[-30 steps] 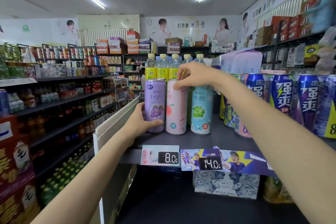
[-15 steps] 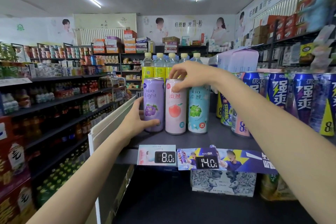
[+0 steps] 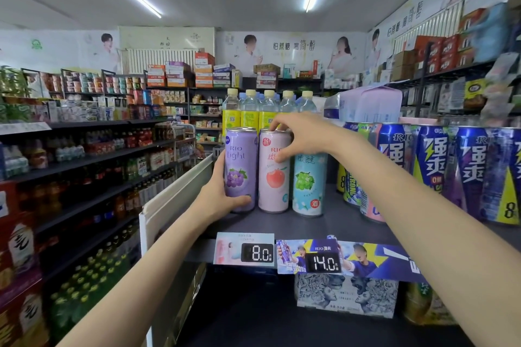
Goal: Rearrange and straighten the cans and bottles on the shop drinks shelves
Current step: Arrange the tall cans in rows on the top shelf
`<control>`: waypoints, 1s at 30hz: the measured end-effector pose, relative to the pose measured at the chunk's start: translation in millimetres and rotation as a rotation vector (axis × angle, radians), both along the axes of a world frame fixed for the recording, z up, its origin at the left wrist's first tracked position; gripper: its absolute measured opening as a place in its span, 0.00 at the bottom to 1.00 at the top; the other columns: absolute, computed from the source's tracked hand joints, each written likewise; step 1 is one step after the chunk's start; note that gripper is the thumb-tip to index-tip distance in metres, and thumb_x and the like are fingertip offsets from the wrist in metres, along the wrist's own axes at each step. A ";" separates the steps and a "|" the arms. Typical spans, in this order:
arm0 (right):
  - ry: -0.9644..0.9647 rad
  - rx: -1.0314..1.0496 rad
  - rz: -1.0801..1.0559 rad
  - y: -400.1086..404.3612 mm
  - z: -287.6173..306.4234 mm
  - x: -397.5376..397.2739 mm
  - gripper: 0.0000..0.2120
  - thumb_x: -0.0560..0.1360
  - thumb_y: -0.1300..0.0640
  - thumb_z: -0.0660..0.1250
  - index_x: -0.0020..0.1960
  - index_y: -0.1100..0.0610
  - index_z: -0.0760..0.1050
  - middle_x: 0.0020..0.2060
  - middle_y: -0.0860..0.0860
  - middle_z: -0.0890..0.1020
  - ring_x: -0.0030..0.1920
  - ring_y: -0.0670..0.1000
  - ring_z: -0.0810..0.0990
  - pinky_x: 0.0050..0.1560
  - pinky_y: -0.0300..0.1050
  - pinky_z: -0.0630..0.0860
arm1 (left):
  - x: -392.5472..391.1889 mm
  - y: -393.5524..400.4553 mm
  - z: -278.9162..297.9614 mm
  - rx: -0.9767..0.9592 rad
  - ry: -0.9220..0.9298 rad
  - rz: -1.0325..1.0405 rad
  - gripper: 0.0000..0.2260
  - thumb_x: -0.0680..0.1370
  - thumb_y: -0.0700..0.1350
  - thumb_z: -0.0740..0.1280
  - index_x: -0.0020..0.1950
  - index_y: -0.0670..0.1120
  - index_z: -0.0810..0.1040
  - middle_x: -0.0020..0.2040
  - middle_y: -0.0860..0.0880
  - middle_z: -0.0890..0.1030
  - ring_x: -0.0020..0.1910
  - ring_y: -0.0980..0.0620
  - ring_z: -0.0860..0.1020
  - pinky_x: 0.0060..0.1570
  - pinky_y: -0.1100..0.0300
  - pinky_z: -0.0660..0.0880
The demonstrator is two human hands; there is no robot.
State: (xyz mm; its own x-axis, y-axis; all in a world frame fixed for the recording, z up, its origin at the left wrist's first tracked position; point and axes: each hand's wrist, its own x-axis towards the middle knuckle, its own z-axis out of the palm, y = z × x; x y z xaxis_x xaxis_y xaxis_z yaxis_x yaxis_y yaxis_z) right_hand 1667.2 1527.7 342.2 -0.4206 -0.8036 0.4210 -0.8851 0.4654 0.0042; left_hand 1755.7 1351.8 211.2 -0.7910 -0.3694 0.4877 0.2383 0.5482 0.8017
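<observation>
Our left hand [image 3: 222, 197] wraps around the lower part of the purple can [image 3: 241, 169], thumb across its front. Our right hand [image 3: 301, 135] pinches the top of the pink can [image 3: 273, 175], fingertips on its rim and thumb on its face. Both cans stand upright on the dark shelf [image 3: 332, 227], touching, with the blue can [image 3: 308, 183] just beside the pink one and yellow-labelled bottles [image 3: 248, 110] behind.

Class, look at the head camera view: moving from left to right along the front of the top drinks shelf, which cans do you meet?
Tall purple grape can held by the left hand → pink peach can gripped at its top by the right hand → light blue green-grape can → tall blue lightning-bolt cans.
</observation>
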 end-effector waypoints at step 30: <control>-0.617 -0.376 -0.160 51.9 -104.3 -22.7 0.31 0.67 0.55 0.76 0.64 0.57 0.65 0.64 0.53 0.74 0.60 0.53 0.75 0.59 0.55 0.75 | 2.2 7.2 2.7 0.043 -0.017 0.010 0.46 0.67 0.31 0.74 0.76 0.49 0.50 0.62 0.48 0.75 0.58 0.52 0.76 0.55 0.62 0.73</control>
State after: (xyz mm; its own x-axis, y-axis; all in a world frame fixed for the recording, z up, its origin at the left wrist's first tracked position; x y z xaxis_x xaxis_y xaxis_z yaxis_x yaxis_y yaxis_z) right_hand 1644.6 1579.5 237.9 -0.7699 -0.5606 0.3051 -0.5962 0.4611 -0.6572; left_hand 1757.8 1359.0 213.9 -0.7952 -0.3980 0.4574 0.2186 0.5155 0.8286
